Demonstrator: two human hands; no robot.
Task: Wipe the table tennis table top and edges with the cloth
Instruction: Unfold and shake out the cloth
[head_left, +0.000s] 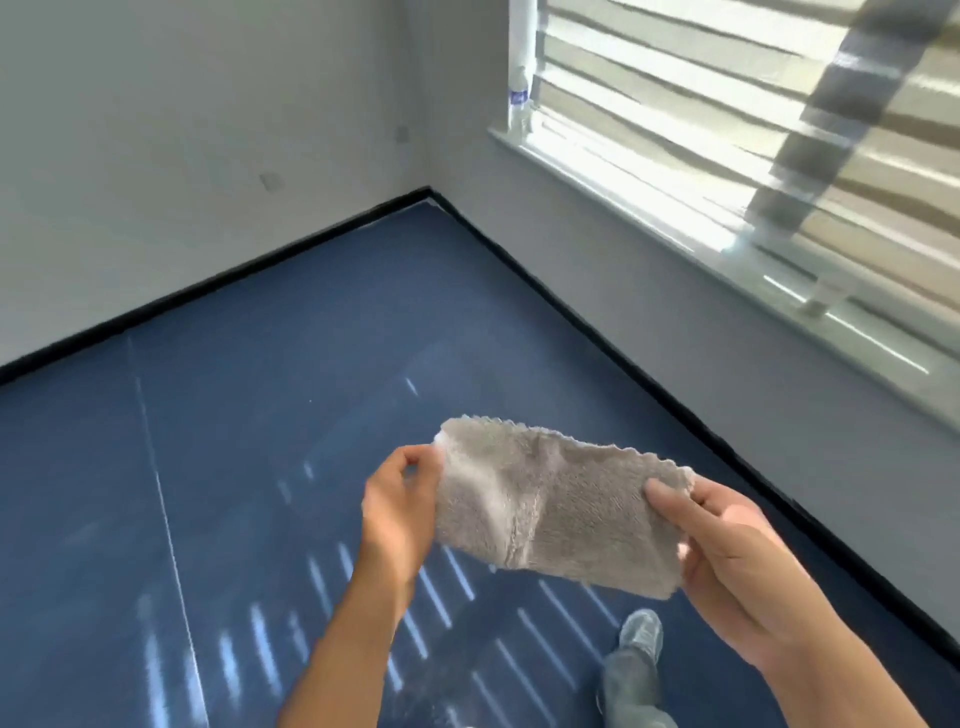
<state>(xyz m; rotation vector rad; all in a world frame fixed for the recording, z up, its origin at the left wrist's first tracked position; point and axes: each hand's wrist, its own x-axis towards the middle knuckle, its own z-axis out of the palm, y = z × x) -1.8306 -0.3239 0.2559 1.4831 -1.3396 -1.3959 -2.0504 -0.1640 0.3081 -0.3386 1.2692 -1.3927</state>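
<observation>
Holding one grey cloth (561, 509) in the air between them, two bare hands were raised over a blue floor (311, 389), and the cloth touched nothing else. The left hand (397, 512) pinched the cloth's left edge between thumb and curled fingers. The right hand (743, 566) grasped the right end, its thumb (670, 496) pressed flat on top while the fingers went under the fabric, which hid most of them. The cloth sagged in the middle, had a zigzag upper edge, and looked paler near the left hand. One shoe (641, 636), with a grey trouser leg above it, stood on the floor near its right edge, below the cloth. One thin white line (156, 467) ran across the left part of the floor, and many short bars of sunlight lay along its near side, partly covered by the forearms. A black skirting (208, 283) followed the floor's far and right edges and met at the far corner under two pale walls (208, 130). One window (727, 130) with slatted blinds sat in the right wall. On its sill (597, 176), one bottle (519, 98) stood at the far end and one small pale object (820, 296), too blurred to identify, stood nearer. A blurred striped strip (831, 114) crossed in front of the window at the upper right.
</observation>
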